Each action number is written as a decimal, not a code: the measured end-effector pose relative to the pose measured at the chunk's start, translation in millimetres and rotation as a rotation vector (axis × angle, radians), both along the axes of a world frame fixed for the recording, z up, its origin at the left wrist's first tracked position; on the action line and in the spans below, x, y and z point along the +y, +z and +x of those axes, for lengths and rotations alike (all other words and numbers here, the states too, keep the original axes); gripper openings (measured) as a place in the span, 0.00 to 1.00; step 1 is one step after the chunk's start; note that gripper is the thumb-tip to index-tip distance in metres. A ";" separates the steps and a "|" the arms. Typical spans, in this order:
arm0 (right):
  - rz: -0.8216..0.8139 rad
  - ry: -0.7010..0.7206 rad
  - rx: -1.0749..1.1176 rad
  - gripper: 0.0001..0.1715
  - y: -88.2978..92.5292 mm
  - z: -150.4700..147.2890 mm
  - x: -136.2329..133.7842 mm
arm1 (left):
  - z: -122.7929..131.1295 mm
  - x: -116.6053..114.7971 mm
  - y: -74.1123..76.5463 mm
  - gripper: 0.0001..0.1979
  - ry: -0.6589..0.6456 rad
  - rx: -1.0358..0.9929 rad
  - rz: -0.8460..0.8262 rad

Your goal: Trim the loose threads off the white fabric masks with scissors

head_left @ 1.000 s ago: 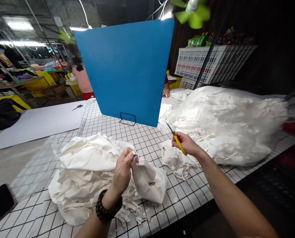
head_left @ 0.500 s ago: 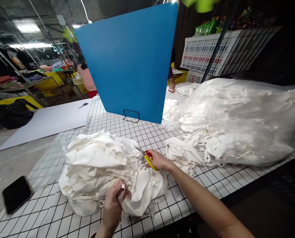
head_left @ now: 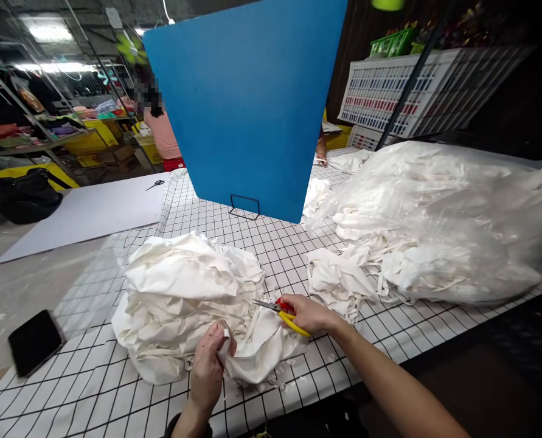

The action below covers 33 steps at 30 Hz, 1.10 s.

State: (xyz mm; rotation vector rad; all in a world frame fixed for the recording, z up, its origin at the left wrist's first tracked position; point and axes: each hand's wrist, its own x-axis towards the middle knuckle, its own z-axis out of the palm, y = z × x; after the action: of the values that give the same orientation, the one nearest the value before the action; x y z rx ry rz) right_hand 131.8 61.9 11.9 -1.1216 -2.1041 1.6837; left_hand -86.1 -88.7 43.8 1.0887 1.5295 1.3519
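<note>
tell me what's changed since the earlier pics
The right hand brought the scissors leftward and down, close to the white cloth in the left hand. The left hand moved lower, toward the person. Nothing was visibly taken up or let go. The blue board and plastic bag stayed put; only the view shifted.

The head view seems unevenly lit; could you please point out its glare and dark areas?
Head view: the ceiling light at upper left burns out to white, the plastic bag shows glossy highlights, and the lower right corner falls nearly black.
</note>
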 end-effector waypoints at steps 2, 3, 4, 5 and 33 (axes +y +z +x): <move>0.004 -0.051 0.009 0.15 8.3 10.2 0.8 | 4.0 8.3 12.8 0.20 -0.076 0.028 -0.066; 0.007 -0.081 0.029 0.14 15.5 17.2 3.2 | 6.9 12.4 19.8 0.21 -0.155 0.051 -0.124; 0.010 -0.112 0.065 0.15 24.7 25.3 6.4 | 10.7 16.3 26.5 0.22 -0.267 0.107 -0.186; 0.014 -0.141 0.116 0.15 35.5 33.9 9.8 | 15.3 19.9 32.5 0.22 -0.391 0.190 -0.229; 0.136 -0.215 0.238 0.15 138.2 46.7 35.2 | 97.9 95.1 70.5 0.13 -0.598 -0.125 0.016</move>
State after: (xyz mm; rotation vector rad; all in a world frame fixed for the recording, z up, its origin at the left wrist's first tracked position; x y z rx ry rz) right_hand 178.5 97.1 150.1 -1.0106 -1.8494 1.4722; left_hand 11.8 6.4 114.3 1.3105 0.9868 0.9909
